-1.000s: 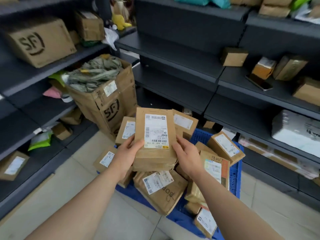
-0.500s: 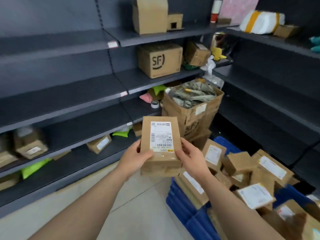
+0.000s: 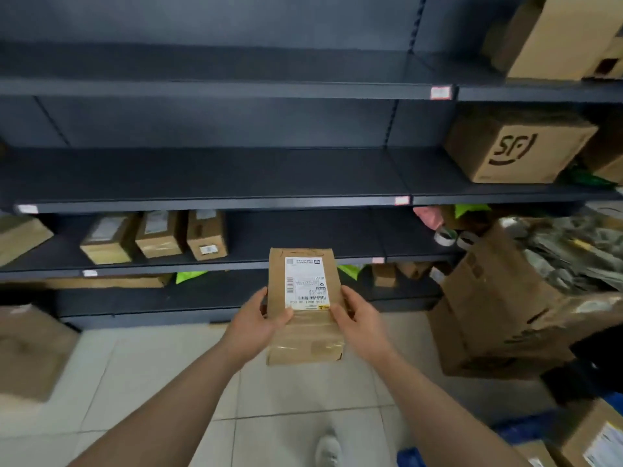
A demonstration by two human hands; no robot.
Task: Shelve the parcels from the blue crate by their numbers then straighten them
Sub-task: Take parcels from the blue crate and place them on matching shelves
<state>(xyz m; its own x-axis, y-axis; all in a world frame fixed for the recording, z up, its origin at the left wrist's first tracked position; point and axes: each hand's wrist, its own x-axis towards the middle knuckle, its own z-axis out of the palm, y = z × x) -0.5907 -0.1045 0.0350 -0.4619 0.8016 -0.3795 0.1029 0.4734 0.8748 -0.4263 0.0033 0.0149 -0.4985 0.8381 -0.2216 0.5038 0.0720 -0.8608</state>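
Both hands on one parcel (image 3: 308,335): your left hand (image 3: 259,318) grips its left edge, thumb laid over the front face, fingers curled behind. Your right hand (image 3: 357,318) grips the right edge the same way, thumb at the lower corner of the white label (image 3: 306,283).

- Parcel is brown paper, held upright in the air in front of you, label facing you, print too small to read.
- It hangs above the pale tiled floor (image 3: 135,382), in front of the dark shelving (image 3: 202,176), level with the lower shelves and touching none.
- Three small brown boxes (image 3: 155,235) stand side by side on a shelf, up and left of the parcel.
- Box marked SF (image 3: 515,146) sits one shelf higher, far right.
- Large open carton (image 3: 499,298) stands on the floor at right.
- Two tape rolls (image 3: 445,237) lie on the shelf end beside it.
- Blue crate (image 3: 526,429) shows only partly in the bottom right corner, labelled boxes (image 3: 600,443) over it.
- Toe of a pale shoe (image 3: 328,449) is at the bottom edge.
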